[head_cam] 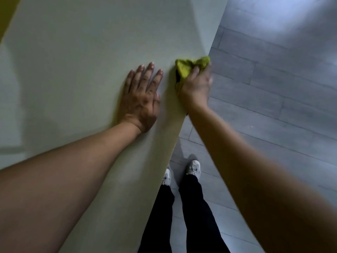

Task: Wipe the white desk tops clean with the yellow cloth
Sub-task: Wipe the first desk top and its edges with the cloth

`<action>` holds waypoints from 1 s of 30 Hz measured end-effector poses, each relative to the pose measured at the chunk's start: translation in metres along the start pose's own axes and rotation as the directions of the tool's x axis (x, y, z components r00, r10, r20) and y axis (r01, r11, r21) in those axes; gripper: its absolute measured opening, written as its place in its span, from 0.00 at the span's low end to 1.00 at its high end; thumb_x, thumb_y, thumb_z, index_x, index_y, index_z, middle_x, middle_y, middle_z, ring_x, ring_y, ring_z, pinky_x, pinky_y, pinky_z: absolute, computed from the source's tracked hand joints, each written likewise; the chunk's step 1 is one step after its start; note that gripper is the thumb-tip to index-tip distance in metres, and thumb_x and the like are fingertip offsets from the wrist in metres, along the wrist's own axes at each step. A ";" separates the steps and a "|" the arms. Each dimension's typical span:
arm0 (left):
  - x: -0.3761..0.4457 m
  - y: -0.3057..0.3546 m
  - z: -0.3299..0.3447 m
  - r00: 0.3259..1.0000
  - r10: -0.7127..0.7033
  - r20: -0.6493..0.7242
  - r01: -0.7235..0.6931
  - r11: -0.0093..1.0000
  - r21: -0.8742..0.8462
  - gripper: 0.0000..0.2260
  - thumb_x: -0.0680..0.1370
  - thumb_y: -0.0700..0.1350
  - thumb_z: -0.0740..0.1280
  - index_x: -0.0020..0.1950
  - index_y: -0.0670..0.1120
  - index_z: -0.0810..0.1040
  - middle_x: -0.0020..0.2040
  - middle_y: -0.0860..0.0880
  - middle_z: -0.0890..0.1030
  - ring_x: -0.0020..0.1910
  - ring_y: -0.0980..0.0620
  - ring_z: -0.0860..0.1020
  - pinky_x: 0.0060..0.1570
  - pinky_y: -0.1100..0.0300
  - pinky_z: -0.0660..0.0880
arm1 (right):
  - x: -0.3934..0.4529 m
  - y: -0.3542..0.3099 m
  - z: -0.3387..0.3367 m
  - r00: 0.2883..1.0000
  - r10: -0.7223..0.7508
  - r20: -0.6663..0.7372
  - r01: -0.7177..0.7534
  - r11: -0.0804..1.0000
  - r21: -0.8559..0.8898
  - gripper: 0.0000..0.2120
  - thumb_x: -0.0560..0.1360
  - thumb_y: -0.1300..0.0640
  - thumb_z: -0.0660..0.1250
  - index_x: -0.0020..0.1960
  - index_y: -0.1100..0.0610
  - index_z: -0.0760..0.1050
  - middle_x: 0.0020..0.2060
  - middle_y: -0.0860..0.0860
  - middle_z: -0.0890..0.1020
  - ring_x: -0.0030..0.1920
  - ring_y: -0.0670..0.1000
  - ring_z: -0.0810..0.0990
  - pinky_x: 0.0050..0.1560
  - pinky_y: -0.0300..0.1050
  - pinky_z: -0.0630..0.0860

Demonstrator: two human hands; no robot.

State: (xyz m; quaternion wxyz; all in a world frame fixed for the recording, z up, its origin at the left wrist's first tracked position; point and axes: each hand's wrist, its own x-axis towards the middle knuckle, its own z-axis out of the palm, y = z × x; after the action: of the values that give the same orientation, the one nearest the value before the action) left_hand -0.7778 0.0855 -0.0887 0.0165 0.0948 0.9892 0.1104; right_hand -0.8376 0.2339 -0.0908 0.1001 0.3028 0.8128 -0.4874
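The white desk top [82, 70] fills the left and middle of the head view, and its right edge runs diagonally down the frame. My left hand [143, 96] lies flat on it, palm down with fingers straight and spread. Just to its right, my right hand [196, 84] grips the bunched yellow cloth [186, 67] and holds it against the desk's right edge. The hand covers the lower part of the cloth and is slightly blurred.
Grey plank floor [273, 88] lies to the right of and below the desk. My legs in dark trousers and my white shoes [193, 168] stand by the desk's edge. A yellowish strip [7, 13] shows at the top left corner.
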 end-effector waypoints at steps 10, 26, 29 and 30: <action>-0.005 0.002 -0.003 1.000 0.007 0.007 -0.007 0.999 -0.047 0.26 0.82 0.45 0.56 0.81 0.42 0.64 0.82 0.39 0.62 0.82 0.38 0.59 0.82 0.45 0.48 | -0.046 0.024 0.001 1.000 0.027 0.003 -0.027 0.999 -0.041 0.25 0.86 0.47 0.48 0.81 0.52 0.52 0.68 0.59 0.68 0.65 0.59 0.72 0.62 0.50 0.66; -0.248 0.000 0.000 0.989 -0.144 -0.028 0.142 0.988 -0.065 0.24 0.83 0.45 0.57 0.78 0.42 0.70 0.80 0.39 0.66 0.80 0.38 0.64 0.78 0.38 0.60 | -0.218 0.104 0.012 0.999 0.016 0.030 -0.017 1.000 0.019 0.26 0.85 0.48 0.51 0.82 0.48 0.50 0.65 0.56 0.69 0.60 0.57 0.73 0.55 0.41 0.64; -0.295 -0.010 0.002 0.991 -0.136 0.021 0.136 0.990 -0.041 0.26 0.83 0.46 0.56 0.81 0.43 0.66 0.83 0.42 0.60 0.82 0.39 0.59 0.79 0.37 0.57 | -0.205 0.098 0.015 0.999 0.047 0.015 -0.047 0.999 0.001 0.27 0.85 0.48 0.51 0.82 0.49 0.50 0.65 0.58 0.69 0.62 0.58 0.73 0.57 0.45 0.66; -0.301 -0.012 0.004 0.992 -0.122 0.034 0.123 0.992 -0.032 0.26 0.83 0.47 0.55 0.81 0.43 0.65 0.84 0.42 0.59 0.82 0.39 0.58 0.79 0.37 0.57 | -0.185 0.088 0.015 0.999 0.052 -0.004 -0.052 0.999 0.001 0.26 0.85 0.48 0.51 0.82 0.51 0.50 0.65 0.58 0.69 0.62 0.60 0.73 0.57 0.46 0.66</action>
State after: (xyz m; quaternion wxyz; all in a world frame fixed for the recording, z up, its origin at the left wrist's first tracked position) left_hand -0.4848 0.0172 -0.0913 0.0409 0.0354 0.9908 0.1243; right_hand -0.6405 0.1779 -0.0787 0.1111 0.3251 0.8047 -0.4842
